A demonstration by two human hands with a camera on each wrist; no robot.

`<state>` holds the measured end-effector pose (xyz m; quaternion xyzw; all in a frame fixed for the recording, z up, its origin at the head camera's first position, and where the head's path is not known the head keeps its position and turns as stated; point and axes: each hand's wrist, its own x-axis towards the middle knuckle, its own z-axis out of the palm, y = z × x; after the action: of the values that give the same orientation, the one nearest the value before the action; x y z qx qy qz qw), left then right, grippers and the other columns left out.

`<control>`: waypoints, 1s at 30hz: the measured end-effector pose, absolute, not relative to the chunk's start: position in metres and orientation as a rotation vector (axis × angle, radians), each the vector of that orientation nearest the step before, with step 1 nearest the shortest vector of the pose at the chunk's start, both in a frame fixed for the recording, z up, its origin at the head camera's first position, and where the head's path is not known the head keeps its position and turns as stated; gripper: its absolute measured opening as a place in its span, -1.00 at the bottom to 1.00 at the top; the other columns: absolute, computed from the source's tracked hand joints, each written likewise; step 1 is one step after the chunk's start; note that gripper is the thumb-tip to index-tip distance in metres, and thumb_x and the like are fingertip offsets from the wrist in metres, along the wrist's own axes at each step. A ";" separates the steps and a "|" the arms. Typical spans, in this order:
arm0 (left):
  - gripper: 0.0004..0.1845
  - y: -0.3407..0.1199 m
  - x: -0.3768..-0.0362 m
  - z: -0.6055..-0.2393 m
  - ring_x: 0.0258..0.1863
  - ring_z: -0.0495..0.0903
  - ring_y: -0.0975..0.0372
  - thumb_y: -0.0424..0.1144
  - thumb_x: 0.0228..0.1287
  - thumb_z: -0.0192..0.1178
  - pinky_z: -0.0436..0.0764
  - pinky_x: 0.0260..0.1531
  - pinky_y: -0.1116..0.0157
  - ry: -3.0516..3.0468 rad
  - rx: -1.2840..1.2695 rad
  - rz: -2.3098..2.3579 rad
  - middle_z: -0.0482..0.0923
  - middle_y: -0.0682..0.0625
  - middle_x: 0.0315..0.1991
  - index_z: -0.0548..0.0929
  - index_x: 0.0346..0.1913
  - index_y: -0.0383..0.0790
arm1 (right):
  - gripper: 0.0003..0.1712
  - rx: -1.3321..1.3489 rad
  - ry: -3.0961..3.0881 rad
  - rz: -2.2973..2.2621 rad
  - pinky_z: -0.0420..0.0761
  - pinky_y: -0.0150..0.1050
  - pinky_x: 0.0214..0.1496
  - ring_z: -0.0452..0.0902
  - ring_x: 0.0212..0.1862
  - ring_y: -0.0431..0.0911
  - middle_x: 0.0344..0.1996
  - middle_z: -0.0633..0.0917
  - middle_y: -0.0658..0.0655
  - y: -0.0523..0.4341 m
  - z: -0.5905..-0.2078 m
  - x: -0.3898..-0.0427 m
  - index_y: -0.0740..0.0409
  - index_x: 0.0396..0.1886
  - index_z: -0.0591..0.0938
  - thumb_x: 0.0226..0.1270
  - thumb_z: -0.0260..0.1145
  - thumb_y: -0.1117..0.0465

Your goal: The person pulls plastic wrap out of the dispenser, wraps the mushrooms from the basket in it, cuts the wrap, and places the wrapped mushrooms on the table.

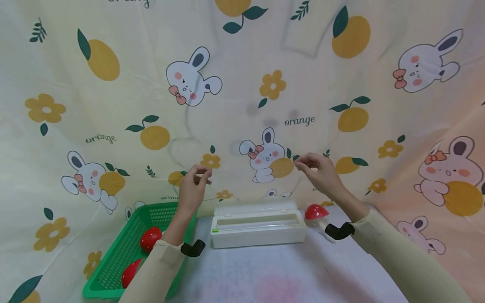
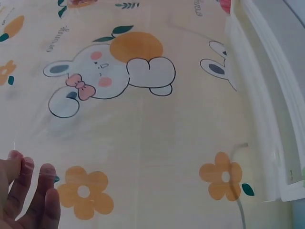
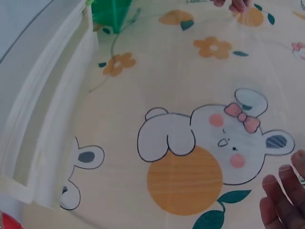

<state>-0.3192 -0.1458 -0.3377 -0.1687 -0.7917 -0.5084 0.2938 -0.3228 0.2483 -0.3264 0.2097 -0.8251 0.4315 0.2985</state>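
From the head view, the left hand (image 1: 193,187) and the right hand (image 1: 320,172) are raised above the long white plastic cling-film dispenser box (image 1: 257,229), which lies with its lid open at the back of the pale counter (image 1: 273,273). Each hand has thumb and fingers pinched together, and a sheet of clear film (image 1: 254,185) seems to stretch between them, but it is nearly invisible against the rabbit-and-orange printed cloth backdrop (image 1: 113,105), so its edges cannot be traced. At nine o'clock from the box sits a green perforated plastic basket (image 1: 113,261) holding two red toy pieces (image 1: 150,238), the nearer one half hidden by the left sleeve. At three o'clock from the box stands a red-capped toy mushroom (image 1: 316,212), its stem partly covered by the right wrist's black mount. In the left wrist view only the fingertips (image 2: 47,191) show at seven o'clock, cut off by the frame; faint glints hint at film, and the box (image 2: 267,119) runs along the right edge. In the right wrist view the fingertips (image 3: 281,200) appear at five o'clock, blurred under film, with the box (image 3: 52,119) at nine o'clock and the basket (image 3: 109,12) at twelve.
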 end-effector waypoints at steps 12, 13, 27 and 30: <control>-0.88 -0.156 -0.289 -0.354 -0.34 0.80 0.05 -0.24 0.56 0.30 0.77 -0.20 0.26 -2.092 -0.518 -1.357 0.75 -0.05 -0.15 0.73 0.02 -0.17 | -0.86 0.674 -2.127 1.218 0.73 -0.43 -0.11 0.78 -0.21 -0.09 -0.15 0.80 0.11 0.250 -0.339 -0.290 0.18 0.01 0.76 0.55 0.40 0.28; -0.88 -0.157 -0.286 -0.356 -0.35 0.80 0.03 -0.25 0.56 0.30 0.77 -0.20 0.29 -2.089 -0.519 -1.359 0.75 -0.05 -0.15 0.73 0.02 -0.18 | -0.86 0.683 -2.118 1.218 0.73 -0.44 -0.10 0.77 -0.22 -0.11 -0.15 0.79 0.09 0.250 -0.340 -0.287 0.18 0.01 0.76 0.54 0.40 0.30; -0.90 -0.156 -0.241 -0.380 -0.34 0.80 0.09 -0.27 0.53 0.32 0.74 -0.18 0.33 -2.122 -0.488 -1.470 0.77 -0.02 -0.13 0.74 0.01 -0.12 | -0.77 0.790 -2.048 1.188 0.73 -0.44 -0.04 0.77 -0.23 -0.19 -0.16 0.79 0.04 0.258 -0.365 -0.258 0.19 -0.05 0.76 0.39 0.43 0.51; -0.89 -0.154 -0.233 -0.389 -0.35 0.80 0.11 -0.31 0.54 0.31 0.76 -0.19 0.31 -2.128 -0.494 -1.505 0.77 -0.02 -0.14 0.73 0.01 -0.11 | -0.72 0.804 -2.040 1.181 0.70 -0.46 0.02 0.76 -0.16 -0.23 -0.16 0.79 0.04 0.261 -0.371 -0.254 0.17 -0.05 0.76 0.35 0.45 0.53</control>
<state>-0.2326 -0.1543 -0.3893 -0.1807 -0.7783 -0.5505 0.2419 -0.2538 0.2609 -0.3710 0.3059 -0.7759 0.4494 0.3199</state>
